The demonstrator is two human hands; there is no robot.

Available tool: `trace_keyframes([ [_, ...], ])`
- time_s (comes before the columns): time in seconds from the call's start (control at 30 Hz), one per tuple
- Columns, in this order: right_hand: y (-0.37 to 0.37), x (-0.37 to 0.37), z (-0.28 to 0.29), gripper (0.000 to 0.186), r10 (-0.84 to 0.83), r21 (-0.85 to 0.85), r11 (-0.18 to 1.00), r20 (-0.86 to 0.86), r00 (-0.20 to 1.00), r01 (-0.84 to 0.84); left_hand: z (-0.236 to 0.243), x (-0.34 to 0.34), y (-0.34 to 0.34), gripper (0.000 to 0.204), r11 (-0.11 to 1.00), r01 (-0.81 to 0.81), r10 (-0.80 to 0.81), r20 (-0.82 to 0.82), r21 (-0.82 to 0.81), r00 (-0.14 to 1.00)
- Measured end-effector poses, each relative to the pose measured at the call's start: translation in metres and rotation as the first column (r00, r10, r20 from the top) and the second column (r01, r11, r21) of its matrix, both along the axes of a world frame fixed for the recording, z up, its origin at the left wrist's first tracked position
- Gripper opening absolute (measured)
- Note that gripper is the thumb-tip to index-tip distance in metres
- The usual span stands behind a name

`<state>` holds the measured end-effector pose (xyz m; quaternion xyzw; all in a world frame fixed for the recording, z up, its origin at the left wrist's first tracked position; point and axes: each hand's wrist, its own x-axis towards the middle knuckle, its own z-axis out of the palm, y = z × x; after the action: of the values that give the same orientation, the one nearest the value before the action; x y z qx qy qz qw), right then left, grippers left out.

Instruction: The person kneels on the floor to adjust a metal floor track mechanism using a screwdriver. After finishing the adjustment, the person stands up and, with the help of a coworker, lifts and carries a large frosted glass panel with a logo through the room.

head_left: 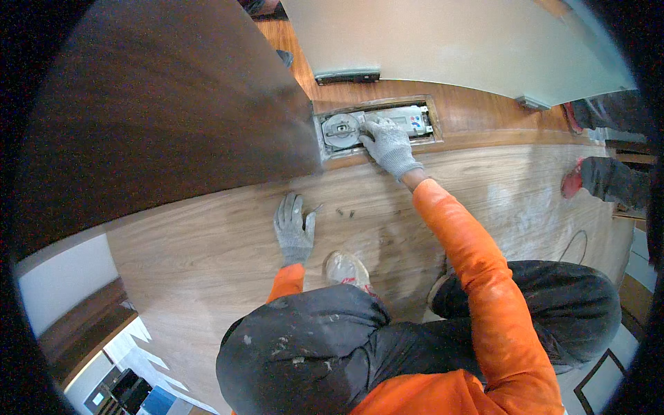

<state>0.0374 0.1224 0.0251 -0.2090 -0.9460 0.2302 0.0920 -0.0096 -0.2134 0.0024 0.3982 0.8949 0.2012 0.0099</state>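
Note:
A metal floor spring (407, 120) sits in a rectangular recess in the wooden floor, with a round grey plate (341, 130) at its left end. My right hand (389, 144), in a grey knitted glove, reaches over the unit. Its fingers are bent and closed beside the round plate; what lies between the fingertips is hidden. Lower left, my gloved left hand (294, 225) rests on the floor, fingers stretched out. A thin small metal piece (317, 207) shows by its thumb. To the right of that hand lie a few small screws (351, 214).
A large dark brown panel (180, 97) borders the recess on the left. Beyond it stands a pale door panel (443, 48) with a dark metal fitting (348, 77) at its lower corner. Another person's legs (612, 181) and red shoes are at the right. My shoe (346, 268) is near my left hand.

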Motion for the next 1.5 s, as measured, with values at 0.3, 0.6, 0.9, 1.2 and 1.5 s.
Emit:
trace_keyframes([
  [0.3,-0.008,0.007,0.009,0.027,0.256,-0.037,0.967,0.181,0.950,-0.254,-0.001,0.000,-0.001,0.049,0.999,-0.018,0.018,0.006,0.045,1.000],
  [0.6,-0.066,0.050,0.034,0.039,0.634,-0.230,0.774,0.264,0.727,-0.591,0.020,0.016,-0.001,0.048,0.999,0.038,-0.034,0.193,-0.016,0.981],
  [0.9,-0.101,0.064,0.014,0.037,0.672,-0.268,0.734,0.155,0.724,-0.624,0.001,0.002,0.016,0.032,0.994,-0.020,0.032,0.102,-0.111,0.994],
  [1.2,-0.114,0.059,0.008,0.030,0.633,-0.215,0.766,0.097,0.768,-0.605,0.005,-0.014,0.008,0.024,0.981,-0.046,0.047,0.003,-0.186,0.999],
  [1.5,-0.087,0.063,0.009,0.022,0.424,-0.193,0.897,0.124,0.897,-0.397,0.029,0.033,0.034,0.034,0.986,0.165,-0.158,0.321,0.004,0.934],
])
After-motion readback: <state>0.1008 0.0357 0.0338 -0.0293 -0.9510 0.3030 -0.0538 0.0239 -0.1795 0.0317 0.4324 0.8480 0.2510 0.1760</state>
